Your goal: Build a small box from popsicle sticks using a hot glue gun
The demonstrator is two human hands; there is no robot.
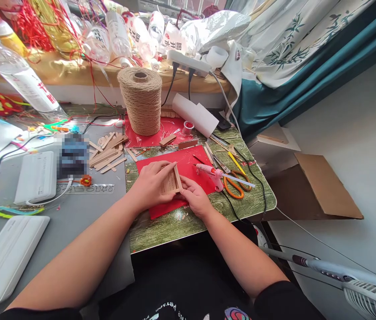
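A small panel of glued wooden sticks (pixel 171 181) lies on a red sheet (pixel 191 166) on the green mat. My left hand (pixel 151 184) rests flat over the panel's left part, fingers pressed down on it. My right hand (pixel 195 198) grips the panel's right edge, where one stick stands on edge against the others. A pink glue gun (pixel 210 172) lies on the red sheet just right of my hands, apart from them.
Loose wooden sticks (pixel 107 153) are piled left of the red sheet. A big spool of jute twine (pixel 141 101) stands behind. Orange scissors (pixel 236 184), a white paper roll (pixel 196 114), a power strip (pixel 189 63), plastic bottles and white devices (pixel 37 177) crowd the surface. The table edge drops off at right.
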